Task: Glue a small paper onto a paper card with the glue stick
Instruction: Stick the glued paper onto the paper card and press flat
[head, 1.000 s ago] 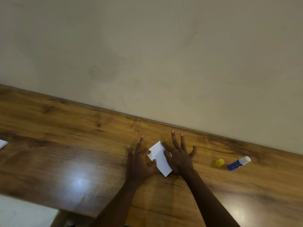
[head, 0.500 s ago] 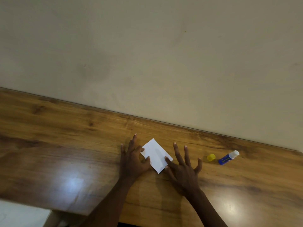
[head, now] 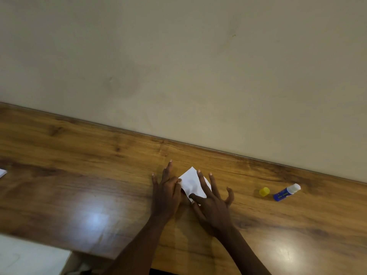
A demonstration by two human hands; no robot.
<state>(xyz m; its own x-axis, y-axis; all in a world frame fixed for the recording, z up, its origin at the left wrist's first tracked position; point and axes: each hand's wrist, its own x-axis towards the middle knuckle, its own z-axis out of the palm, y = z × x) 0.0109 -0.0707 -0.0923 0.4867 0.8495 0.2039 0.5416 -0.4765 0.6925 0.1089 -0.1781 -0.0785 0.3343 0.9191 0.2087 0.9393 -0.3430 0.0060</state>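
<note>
Small white rectangular paper (head: pixel 191 182) flat on brown wood-grain tabletop (head: pixel 99 175). Left hand (head: pixel 165 192) steadies its left edge; right hand (head: pixel 213 201), fingers splayed, presses on top. Blue glue stick (head: pixel 286 192) uncapped, well right. Smooth outward, keep left edge pinned

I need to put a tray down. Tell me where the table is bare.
Bare wood runs between the paper scrap at the left edge and the left hand. Crowded: both hands on the white paper, right hand, then yellow cap and glue stick.
</note>
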